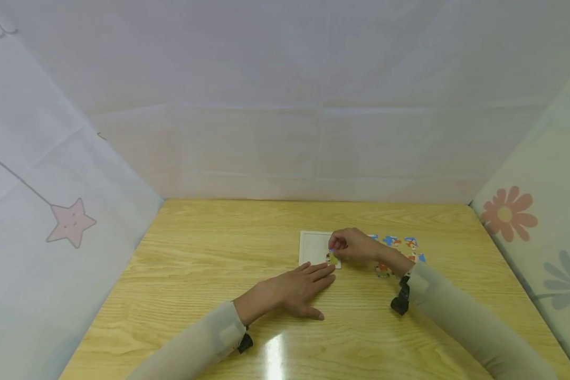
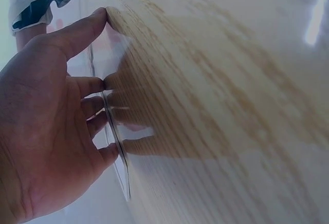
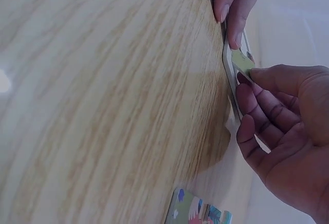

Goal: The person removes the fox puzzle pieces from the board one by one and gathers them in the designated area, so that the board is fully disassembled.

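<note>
A white puzzle tray (image 1: 313, 245) lies flat on the wooden table. My right hand (image 1: 356, 246) pinches a yellow-green puzzle piece (image 1: 333, 258) at the tray's near right corner. In the right wrist view, the thumb of the right hand (image 3: 288, 116) is on the edge of this puzzle piece (image 3: 241, 62), which tilts up from the tray. My left hand (image 1: 304, 289) rests palm down with fingers extended, their tips at the tray's near edge. The left wrist view has the left hand (image 2: 51, 106) side-on, fingertips along the tray rim (image 2: 124, 175).
Several loose puzzle pieces (image 1: 410, 243) in blue, orange and red lie right of the tray, some partly hidden behind the right wrist. White cloth walls (image 1: 247, 142) stand behind and beside the wooden table (image 1: 209, 237).
</note>
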`<state>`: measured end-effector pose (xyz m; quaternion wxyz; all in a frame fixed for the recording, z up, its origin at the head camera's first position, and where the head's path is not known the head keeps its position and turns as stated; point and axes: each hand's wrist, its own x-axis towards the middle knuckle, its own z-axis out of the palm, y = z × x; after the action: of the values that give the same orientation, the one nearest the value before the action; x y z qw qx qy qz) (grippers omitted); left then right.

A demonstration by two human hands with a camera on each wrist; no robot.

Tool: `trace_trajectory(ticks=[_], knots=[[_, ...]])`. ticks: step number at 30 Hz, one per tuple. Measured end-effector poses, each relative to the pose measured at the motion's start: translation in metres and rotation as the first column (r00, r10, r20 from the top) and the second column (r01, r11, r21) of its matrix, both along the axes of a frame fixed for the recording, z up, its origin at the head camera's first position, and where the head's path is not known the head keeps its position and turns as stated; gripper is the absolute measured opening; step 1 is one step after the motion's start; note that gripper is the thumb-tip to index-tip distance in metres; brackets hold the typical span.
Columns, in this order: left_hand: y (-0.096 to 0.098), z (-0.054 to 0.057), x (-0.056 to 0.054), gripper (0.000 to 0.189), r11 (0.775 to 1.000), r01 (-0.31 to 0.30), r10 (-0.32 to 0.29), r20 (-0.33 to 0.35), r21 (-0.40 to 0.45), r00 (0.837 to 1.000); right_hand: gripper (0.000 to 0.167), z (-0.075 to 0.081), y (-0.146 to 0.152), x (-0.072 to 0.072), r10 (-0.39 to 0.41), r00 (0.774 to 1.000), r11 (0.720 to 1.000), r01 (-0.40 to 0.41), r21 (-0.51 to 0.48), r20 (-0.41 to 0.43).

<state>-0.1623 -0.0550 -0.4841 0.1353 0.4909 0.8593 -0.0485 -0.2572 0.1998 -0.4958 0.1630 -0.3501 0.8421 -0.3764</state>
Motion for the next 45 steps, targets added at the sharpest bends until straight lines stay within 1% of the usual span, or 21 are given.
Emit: trace_trajectory(ticks=[5,8,12,17,23,28,36,40,45], knots=[[0.0,0.001,0.001,0.096,1.0,0.0,0.0,0.005,0.0,1.0,0.01,0.004,0.002,0.004,-0.04,0.999,0.999,0.04,-0.01,0.001],[0.0,0.003,0.001,0.096,1.0,-0.003,0.003,0.013,-0.004,1.0,0.011,0.005,0.004,0.005,-0.079,0.997,0.997,0.079,-0.011,-0.009],[0.0,0.004,0.002,0.095,1.0,-0.004,0.004,0.016,-0.005,1.0,0.012,0.006,0.01,0.005,-0.115,0.993,0.993,0.115,-0.019,0.0],[-0.001,0.003,0.002,0.096,1.0,-0.002,0.002,0.008,-0.001,1.0,0.012,0.01,0.02,0.008,-0.098,0.995,0.994,0.099,-0.043,0.027],[0.0,0.003,0.001,0.096,1.0,0.001,-0.001,0.009,0.01,1.0,0.011,0.014,0.034,0.013,-0.068,0.997,0.995,0.07,-0.067,0.039],[-0.001,0.002,0.001,0.096,1.0,0.002,-0.002,0.009,0.009,1.0,0.013,0.013,0.046,0.016,-0.063,0.997,0.995,0.067,-0.071,0.051],[-0.001,0.002,0.001,0.096,1.0,-0.004,0.003,0.023,0.007,1.0,0.015,0.016,0.062,0.023,-0.088,0.992,0.995,0.093,-0.047,0.087],[-0.001,0.002,0.001,0.095,1.0,-0.011,0.01,0.031,0.011,0.999,0.015,0.015,0.072,0.024,-0.085,0.991,0.993,0.092,-0.071,0.104],[-0.001,0.002,0.001,0.095,1.0,-0.01,0.009,0.031,0.023,0.999,0.017,0.015,0.087,0.027,-0.064,0.994,0.992,0.073,-0.107,0.091]])
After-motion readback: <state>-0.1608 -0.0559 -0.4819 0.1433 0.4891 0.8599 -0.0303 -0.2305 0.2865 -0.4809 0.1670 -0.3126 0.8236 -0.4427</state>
